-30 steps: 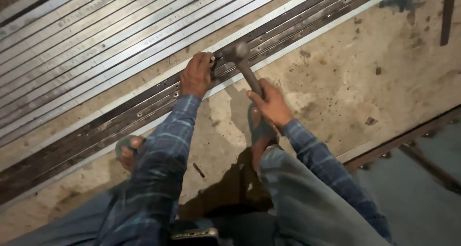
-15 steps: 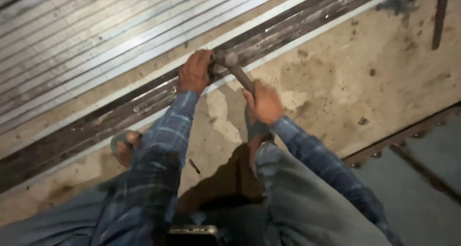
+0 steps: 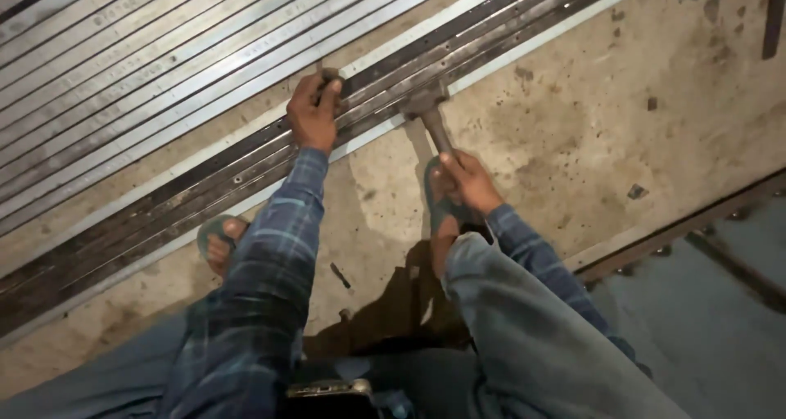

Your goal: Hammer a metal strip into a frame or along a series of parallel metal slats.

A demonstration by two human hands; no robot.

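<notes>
A small dark tool is hidden inside the left hand (image 3: 313,112), only its tip being seen above the fingers. The hammer (image 3: 426,112) handle's lower end is covered by the right hand (image 3: 468,182). Below the hammer, the right foot is largely masked by that hand and the knee. The metal strips (image 3: 164,51) are cut off by the frame's edges.

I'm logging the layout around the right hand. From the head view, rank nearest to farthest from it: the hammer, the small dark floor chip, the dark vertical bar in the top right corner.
1. The dark metal hammer: held in the right hand, head on the rails ahead.
2. The small dark floor chip: on the concrete to the right.
3. The dark vertical bar: far top right corner.
</notes>
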